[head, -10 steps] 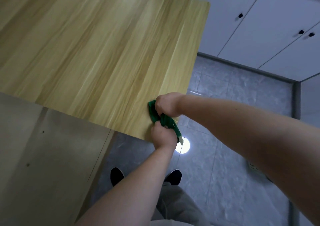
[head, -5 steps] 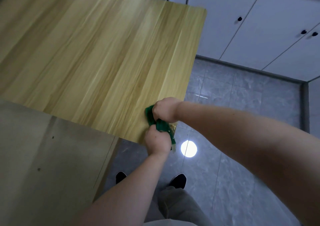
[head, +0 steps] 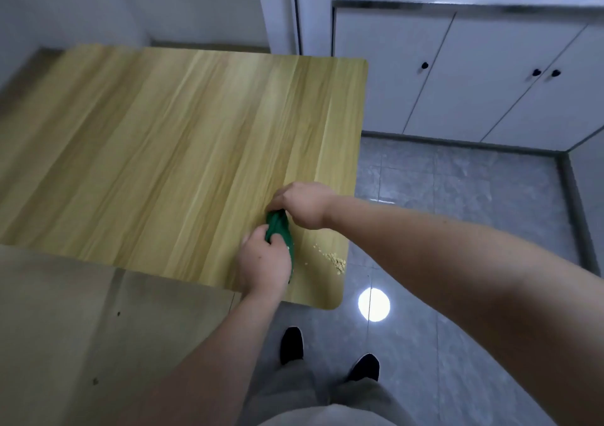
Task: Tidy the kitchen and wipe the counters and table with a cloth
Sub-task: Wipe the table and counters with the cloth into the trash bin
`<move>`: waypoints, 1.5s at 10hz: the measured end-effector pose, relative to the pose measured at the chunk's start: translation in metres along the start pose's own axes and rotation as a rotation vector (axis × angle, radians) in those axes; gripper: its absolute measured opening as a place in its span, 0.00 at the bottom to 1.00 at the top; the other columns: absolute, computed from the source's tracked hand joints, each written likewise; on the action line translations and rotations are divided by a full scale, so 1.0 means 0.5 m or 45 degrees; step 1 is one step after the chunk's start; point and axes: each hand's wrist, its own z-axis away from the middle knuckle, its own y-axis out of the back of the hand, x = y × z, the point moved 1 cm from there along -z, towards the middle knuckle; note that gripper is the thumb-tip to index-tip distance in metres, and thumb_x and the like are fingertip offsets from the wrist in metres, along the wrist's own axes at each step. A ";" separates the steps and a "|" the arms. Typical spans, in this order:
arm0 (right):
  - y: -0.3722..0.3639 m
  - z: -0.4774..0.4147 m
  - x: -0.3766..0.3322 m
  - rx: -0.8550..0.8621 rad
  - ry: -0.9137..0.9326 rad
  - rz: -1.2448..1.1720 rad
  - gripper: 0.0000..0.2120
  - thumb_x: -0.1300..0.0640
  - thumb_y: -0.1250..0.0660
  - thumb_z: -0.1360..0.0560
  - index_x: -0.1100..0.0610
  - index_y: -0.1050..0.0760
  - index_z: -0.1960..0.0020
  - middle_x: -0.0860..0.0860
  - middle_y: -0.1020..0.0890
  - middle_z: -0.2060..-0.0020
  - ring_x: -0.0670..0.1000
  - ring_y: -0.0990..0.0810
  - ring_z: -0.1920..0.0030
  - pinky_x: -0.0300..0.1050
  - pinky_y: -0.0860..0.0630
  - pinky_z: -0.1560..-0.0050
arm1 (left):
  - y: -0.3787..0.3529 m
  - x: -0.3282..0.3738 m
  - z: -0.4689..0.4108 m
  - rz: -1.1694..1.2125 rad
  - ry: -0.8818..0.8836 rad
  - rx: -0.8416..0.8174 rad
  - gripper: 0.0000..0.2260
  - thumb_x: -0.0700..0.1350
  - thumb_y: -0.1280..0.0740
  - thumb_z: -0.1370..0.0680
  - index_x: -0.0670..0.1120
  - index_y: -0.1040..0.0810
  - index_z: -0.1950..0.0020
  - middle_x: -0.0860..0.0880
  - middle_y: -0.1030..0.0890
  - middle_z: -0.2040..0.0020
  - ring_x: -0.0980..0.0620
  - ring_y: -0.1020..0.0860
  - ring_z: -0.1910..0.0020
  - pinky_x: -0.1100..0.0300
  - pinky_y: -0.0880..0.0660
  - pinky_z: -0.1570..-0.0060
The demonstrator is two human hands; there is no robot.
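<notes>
The fingers (head: 277,240) of the left hand (head: 263,263) are curled round the near half of a bunched-up green cloth (head: 278,226), gripping it. The right hand (head: 304,205) comes in from the other side. Its fingers are bent down over the cloth's far end and hold it, though the fingertips themselves are hidden under the hand.

The cloth is squeezed into a narrow roll lying on the light wood-grain table (head: 183,138). Its long axis runs from the far end under the right hand towards the table's near edge, roughly in line with the right edge. It sits close to the near right corner, a little in from both edges.

Just to the right of the cloth, a small scatter of pale yellow crumbs (head: 334,258) trails towards the right edge, near that same rounded corner.

Against the table's near edge on the left sits a lower, dull grey-brown flat surface (head: 81,311).

Beyond the table's right edge is a grey tiled floor (head: 457,196) with a round bright reflection of a lamp (head: 374,304) on it. The person's black shoes (head: 291,344) stand below the corner.

Along the far wall are white cabinets (head: 474,75) with small black knobs (head: 425,65). Their doors are closed, so whatever they hold is out of sight.
</notes>
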 end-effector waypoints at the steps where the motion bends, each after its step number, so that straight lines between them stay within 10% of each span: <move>1: 0.041 0.029 0.027 0.210 -0.228 -0.119 0.26 0.68 0.41 0.23 0.50 0.28 0.29 0.50 0.21 0.39 0.54 0.22 0.40 0.49 0.22 0.50 | 0.030 0.057 -0.039 -0.004 -0.272 -0.071 0.15 0.47 0.43 0.22 0.51 0.20 0.42 0.51 0.23 0.48 0.49 0.23 0.58 0.56 0.26 0.61; 4: 0.062 0.275 0.150 1.132 -1.094 -0.532 0.19 0.55 0.35 0.20 0.55 0.26 0.30 0.50 0.20 0.37 0.51 0.23 0.36 0.47 0.28 0.34 | -0.034 0.281 -0.029 -0.034 -0.855 -0.314 0.12 0.45 0.42 0.23 0.50 0.18 0.48 0.51 0.24 0.55 0.46 0.24 0.59 0.52 0.24 0.59; 7: -0.184 0.680 0.277 1.300 -2.039 -1.069 0.15 0.55 0.34 0.21 0.55 0.21 0.36 0.52 0.16 0.44 0.53 0.18 0.43 0.44 0.25 0.39 | -0.316 0.441 0.180 -0.143 -1.042 -0.710 0.09 0.42 0.42 0.25 0.46 0.22 0.57 0.47 0.22 0.55 0.46 0.25 0.59 0.56 0.31 0.62; 9: -0.482 0.959 0.425 1.304 -2.660 -1.717 0.07 0.57 0.39 0.22 0.53 0.22 0.48 0.56 0.20 0.51 0.59 0.19 0.48 0.50 0.22 0.43 | -0.621 0.489 0.361 -0.180 -0.788 -1.101 0.07 0.43 0.39 0.26 0.46 0.21 0.59 0.46 0.18 0.64 0.45 0.19 0.62 0.48 0.20 0.60; 12: -0.851 1.187 0.662 1.596 -2.947 -2.551 0.06 0.63 0.40 0.19 0.61 0.28 0.44 0.56 0.21 0.61 0.52 0.21 0.66 0.45 0.21 0.64 | -1.047 0.454 0.558 -0.290 -0.519 -1.462 0.08 0.45 0.39 0.17 0.51 0.21 0.51 0.46 0.16 0.53 0.48 0.17 0.53 0.48 0.19 0.50; 15: -1.139 1.217 0.853 1.840 -2.962 -2.867 0.12 0.57 0.37 0.21 0.55 0.27 0.38 0.58 0.21 0.48 0.57 0.18 0.51 0.53 0.18 0.48 | -1.329 0.349 0.615 -0.424 -0.402 -1.524 0.09 0.43 0.39 0.17 0.53 0.21 0.51 0.47 0.16 0.54 0.47 0.16 0.54 0.47 0.18 0.52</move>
